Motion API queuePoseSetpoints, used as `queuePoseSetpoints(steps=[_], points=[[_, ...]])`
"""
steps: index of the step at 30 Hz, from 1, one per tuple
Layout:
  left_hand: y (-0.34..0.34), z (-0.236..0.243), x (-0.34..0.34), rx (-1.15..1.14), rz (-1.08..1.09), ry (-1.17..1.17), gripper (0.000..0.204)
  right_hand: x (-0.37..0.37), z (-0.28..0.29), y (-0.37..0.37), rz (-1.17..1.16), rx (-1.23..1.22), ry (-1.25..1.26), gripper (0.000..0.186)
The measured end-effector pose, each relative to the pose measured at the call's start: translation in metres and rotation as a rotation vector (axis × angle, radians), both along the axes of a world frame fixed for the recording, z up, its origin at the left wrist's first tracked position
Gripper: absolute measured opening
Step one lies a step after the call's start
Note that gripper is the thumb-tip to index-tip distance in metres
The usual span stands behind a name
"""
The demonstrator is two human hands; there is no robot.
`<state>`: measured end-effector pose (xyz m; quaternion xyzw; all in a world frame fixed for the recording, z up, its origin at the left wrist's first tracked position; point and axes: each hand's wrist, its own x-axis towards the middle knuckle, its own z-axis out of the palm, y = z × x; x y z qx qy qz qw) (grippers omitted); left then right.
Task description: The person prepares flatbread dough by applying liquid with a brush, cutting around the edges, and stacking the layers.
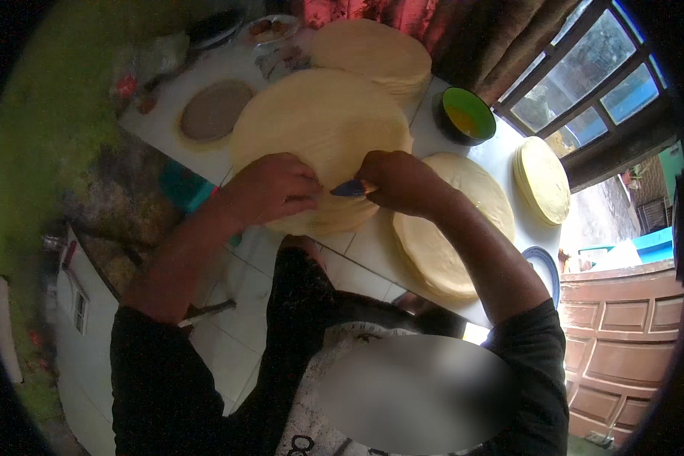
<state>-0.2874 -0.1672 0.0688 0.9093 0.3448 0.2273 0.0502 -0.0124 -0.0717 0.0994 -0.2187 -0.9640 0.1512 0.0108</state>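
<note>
My right hand (395,181) is closed around a brush (351,188) with a dark tip, held over a tall stack of thin pale round sheets (315,114). My left hand (281,186) rests on the near left part of that stack, fingers loosely bent and apart. A second round stack (452,251) lies to the right, partly behind my right arm. A green bowl (467,114) with yellow contents stands at the back right of the big stack.
More stacks lie at the back (368,49) and far right (541,181). A brown disc (213,110) and a plate of food (270,30) are at the left. A blue-rimmed plate (543,270) is at the right, near a window (585,68) and wooden door (615,342).
</note>
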Motion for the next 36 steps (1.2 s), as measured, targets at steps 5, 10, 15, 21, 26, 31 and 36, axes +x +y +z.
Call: queuePoseSetpoints(steps=[5, 10, 15, 21, 26, 31, 36], points=[[-0.005, 0.004, 0.009, 0.072, 0.032, 0.223, 0.032, -0.006, 0.008, -0.010, -0.054, 0.051, -0.040, 0.023], [-0.004, 0.006, 0.007, 0.136, 0.023, 0.269, 0.033, -0.006, -0.003, 0.000, 0.008, 0.067, 0.034, 0.026], [-0.009, 0.019, 0.011, -0.011, 0.084, 0.158, 0.034, -0.001, -0.004, -0.005, -0.012, -0.021, 0.101, 0.027], [-0.004, -0.001, -0.011, 0.074, -0.052, 0.147, 0.032, 0.000, 0.000, -0.006, -0.029, -0.013, 0.102, 0.028], [-0.002, 0.012, -0.009, -0.036, -0.006, 0.182, 0.025, -0.018, -0.010, -0.025, -0.028, 0.010, 0.161, 0.025], [-0.001, 0.018, -0.008, -0.161, 0.093, 0.296, 0.025, -0.039, -0.014, -0.040, -0.078, -0.048, 0.106, 0.025], [-0.006, 0.019, -0.006, -0.291, 0.155, 0.139, 0.029, -0.052, -0.007, -0.046, -0.103, -0.039, 0.044, 0.028]])
